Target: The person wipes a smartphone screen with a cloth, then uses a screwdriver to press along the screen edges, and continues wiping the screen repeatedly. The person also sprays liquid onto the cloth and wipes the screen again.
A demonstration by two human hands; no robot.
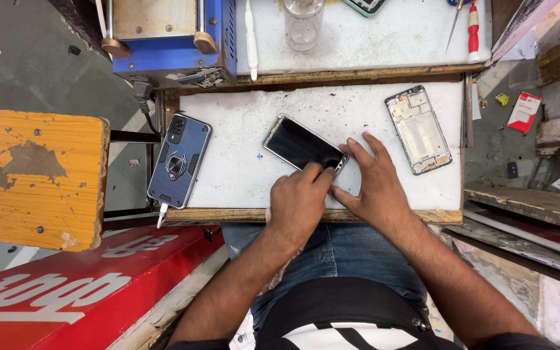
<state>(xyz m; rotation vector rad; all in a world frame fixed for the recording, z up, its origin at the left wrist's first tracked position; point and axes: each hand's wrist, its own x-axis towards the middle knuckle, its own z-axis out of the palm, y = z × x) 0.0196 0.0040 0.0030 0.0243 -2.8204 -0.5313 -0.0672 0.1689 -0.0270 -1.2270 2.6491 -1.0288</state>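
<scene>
A phone screen panel (298,143) with dark glass lies tilted on the white work board (234,175). My left hand (299,199) presses its fingertips on the panel's near right corner. Beside it, my right hand (371,175) rests with fingers spread on the board, the forefinger touching the same corner of the panel. Neither hand lifts anything. To the right, apart from the hands, lies a bare phone frame (418,129) with its inside parts showing.
A phone in a dark blue rugged case (179,161) lies face down at the board's left edge with a white cable plugged in. Behind are a blue machine (170,39), a clear bottle (303,23) and a red-handled screwdriver (473,29). An orange stool (43,178) stands left.
</scene>
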